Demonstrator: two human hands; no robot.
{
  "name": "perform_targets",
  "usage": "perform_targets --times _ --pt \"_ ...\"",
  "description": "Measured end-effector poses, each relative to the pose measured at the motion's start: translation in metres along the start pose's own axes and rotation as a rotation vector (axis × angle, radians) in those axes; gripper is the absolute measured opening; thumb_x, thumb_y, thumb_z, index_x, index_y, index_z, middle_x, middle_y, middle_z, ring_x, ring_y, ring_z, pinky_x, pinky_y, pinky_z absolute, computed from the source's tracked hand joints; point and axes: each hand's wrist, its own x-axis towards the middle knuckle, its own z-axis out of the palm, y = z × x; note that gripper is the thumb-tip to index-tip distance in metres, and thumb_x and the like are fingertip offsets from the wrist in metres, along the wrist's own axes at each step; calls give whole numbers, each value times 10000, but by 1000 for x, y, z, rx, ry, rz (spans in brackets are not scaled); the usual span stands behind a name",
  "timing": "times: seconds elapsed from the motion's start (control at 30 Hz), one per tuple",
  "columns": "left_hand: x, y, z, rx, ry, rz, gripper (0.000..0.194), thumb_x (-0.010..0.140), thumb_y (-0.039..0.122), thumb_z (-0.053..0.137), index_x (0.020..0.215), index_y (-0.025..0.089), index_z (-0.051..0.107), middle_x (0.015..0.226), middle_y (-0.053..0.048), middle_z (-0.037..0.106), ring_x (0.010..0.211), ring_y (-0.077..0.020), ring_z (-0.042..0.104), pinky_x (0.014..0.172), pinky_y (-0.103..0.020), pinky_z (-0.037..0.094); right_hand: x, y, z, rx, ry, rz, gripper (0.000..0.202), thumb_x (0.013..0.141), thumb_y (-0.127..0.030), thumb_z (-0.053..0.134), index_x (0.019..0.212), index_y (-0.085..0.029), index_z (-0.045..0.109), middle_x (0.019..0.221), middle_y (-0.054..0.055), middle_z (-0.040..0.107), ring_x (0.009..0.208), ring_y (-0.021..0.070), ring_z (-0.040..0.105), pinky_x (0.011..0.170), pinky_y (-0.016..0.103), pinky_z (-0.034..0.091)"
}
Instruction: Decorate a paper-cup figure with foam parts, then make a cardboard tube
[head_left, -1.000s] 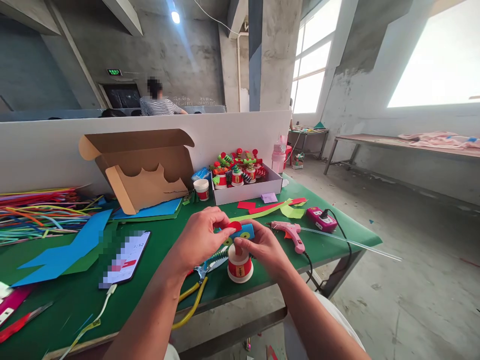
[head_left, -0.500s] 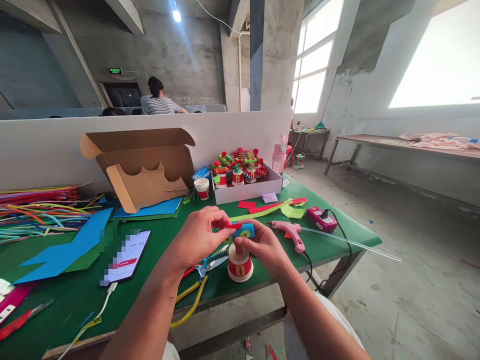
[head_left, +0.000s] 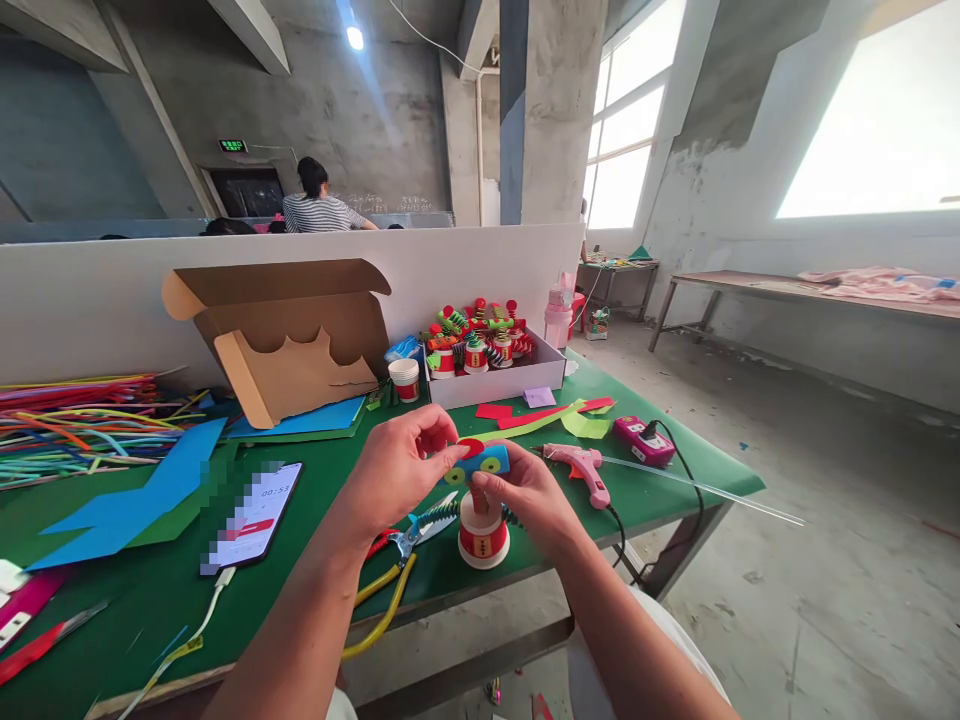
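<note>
Between thumb and fingers, my left hand [head_left: 409,468] pinches a small red disc [head_left: 471,447] at the top of a blue roll. My right hand [head_left: 529,490] grips the right end of that blue roll [head_left: 486,463], which bears two yellow-green rings. Beneath the roll, an upright red and white paper cup [head_left: 483,535] stands near the table's front edge, with a reddish-brown piece rising from it and dark green coils at its sides. Pliers with yellow handles [head_left: 390,600] and open scissors blades [head_left: 439,522] lie left of the cup.
A pink glue gun [head_left: 589,472] with a clear stick lies right of my hands. Behind are a white box of finished figures [head_left: 499,382], stacked cups [head_left: 405,380] and paper strips [head_left: 525,413]. A phone [head_left: 255,518] and pipe cleaners [head_left: 82,425] are at left.
The red disc has tilted so that more of its face shows, and my left fingers have shifted slightly up. The cup sits slightly lower and to the right in view.
</note>
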Motion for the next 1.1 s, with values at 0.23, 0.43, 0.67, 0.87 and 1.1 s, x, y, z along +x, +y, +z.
perform_targets --times 0.23,0.43,0.67,0.87,1.1 --pt "5 -2 5 -97 -57 19 275 784 461 609 712 196 602 688 7 617 642 -136 517 582 -253 417 0 1 0 36 1 -15 398 672 -457 808 906 -193 622 685 -37 601 588 110 535 588 248 417" --pt "7 -5 4 -131 -95 -17 309 758 484 635 695 181 629 670 3 619 622 -133 503 559 -251 409 1 2 -2 46 2 -17 403 654 -435 825 923 -202 636 712 -38 604 589 107 524 597 254 427" --pt "7 -5 4 -155 -119 -40 300 750 474 654 704 178 628 669 6 610 632 -132 500 570 -252 415 0 3 -2 65 -7 -3 393 675 -426 816 928 -189 632 698 -38 604 586 99 528 599 245 412" --pt "7 -5 4 -164 -131 -40 269 745 442 665 701 181 618 677 5 609 641 -136 520 575 -250 432 0 3 -1 64 -10 0 386 671 -432 817 910 -194 629 696 -38 602 588 105 536 579 242 412" --pt "7 -8 6 -141 -141 -49 282 752 470 645 754 193 588 759 4 628 694 -156 567 609 -267 449 3 6 -7 -36 21 -48 412 664 -420 820 966 -199 647 759 -19 650 646 119 568 650 261 458"
